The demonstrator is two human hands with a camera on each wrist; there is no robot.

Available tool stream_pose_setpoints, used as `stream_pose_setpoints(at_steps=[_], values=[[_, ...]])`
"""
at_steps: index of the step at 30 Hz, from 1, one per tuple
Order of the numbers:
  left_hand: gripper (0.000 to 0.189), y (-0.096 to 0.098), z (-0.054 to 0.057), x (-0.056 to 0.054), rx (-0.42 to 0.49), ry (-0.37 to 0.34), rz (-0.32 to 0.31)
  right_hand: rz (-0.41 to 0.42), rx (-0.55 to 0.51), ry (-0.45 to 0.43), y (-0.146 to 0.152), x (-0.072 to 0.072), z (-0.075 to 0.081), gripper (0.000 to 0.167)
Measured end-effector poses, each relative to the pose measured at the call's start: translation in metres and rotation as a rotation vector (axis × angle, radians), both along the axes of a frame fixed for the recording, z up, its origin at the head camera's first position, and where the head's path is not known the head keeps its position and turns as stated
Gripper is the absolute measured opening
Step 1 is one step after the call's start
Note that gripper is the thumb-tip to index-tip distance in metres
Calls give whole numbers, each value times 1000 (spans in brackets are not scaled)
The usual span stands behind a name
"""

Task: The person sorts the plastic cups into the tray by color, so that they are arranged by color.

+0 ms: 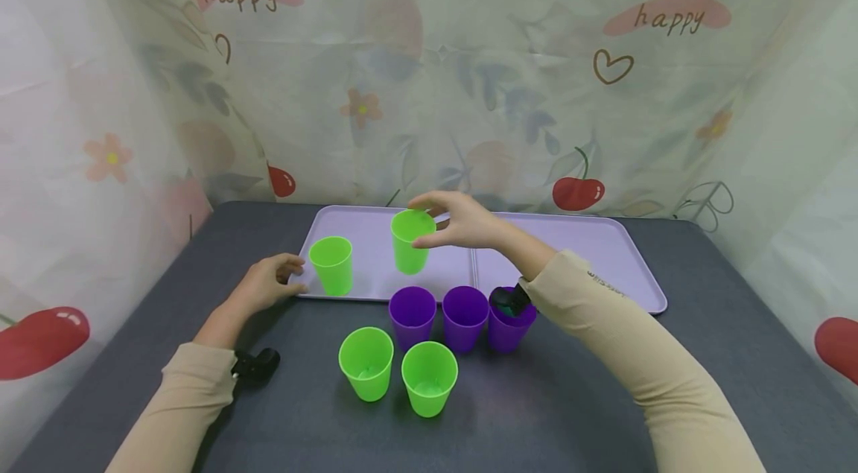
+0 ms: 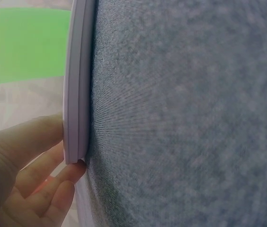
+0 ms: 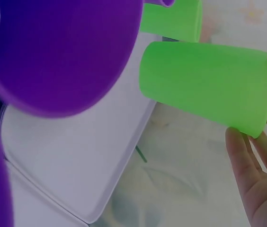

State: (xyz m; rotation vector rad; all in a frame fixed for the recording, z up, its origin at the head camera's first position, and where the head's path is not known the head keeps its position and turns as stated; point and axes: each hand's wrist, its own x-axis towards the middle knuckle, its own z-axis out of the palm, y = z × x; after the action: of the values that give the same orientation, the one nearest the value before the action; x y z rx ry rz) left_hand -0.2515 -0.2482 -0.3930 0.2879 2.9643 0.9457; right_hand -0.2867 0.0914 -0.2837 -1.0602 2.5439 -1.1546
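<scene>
My right hand (image 1: 462,222) grips a light-green cup (image 1: 409,249) near its rim, thumb on one side and fingers on the other. The cup is upright over the left half of a lilac tray (image 1: 369,223); whether its base touches the tray I cannot tell. At the tray's front left corner, my left hand (image 1: 264,283) holds the edge, its thumb and fingers (image 2: 72,172) on the rim in the left wrist view. Another green cup (image 1: 332,268) stands on the tray just right of that hand.
In front of the tray, three purple cups (image 1: 465,320) stand in a row, the rightmost partly hidden by the right wrist camera (image 1: 509,300). Nearer stand two green cups (image 1: 365,369). Everything is on a dark grey tabletop (image 1: 302,428), with a patterned curtain (image 1: 442,86) behind.
</scene>
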Motion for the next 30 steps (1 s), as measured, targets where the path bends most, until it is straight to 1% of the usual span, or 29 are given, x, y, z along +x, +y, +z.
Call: stream_pose_setpoints(at_steps=[11,17,30], values=[[47,1,0,1,14,12,-5,28,86,-14,-18,-8,-8,58],[47,0,-1,0,12,7,-3,42,101,-2,-28,-11,-10,58],[47,-1,-2,-2,3,-11,-2,120,162,-3,-50,-16,-21,59]])
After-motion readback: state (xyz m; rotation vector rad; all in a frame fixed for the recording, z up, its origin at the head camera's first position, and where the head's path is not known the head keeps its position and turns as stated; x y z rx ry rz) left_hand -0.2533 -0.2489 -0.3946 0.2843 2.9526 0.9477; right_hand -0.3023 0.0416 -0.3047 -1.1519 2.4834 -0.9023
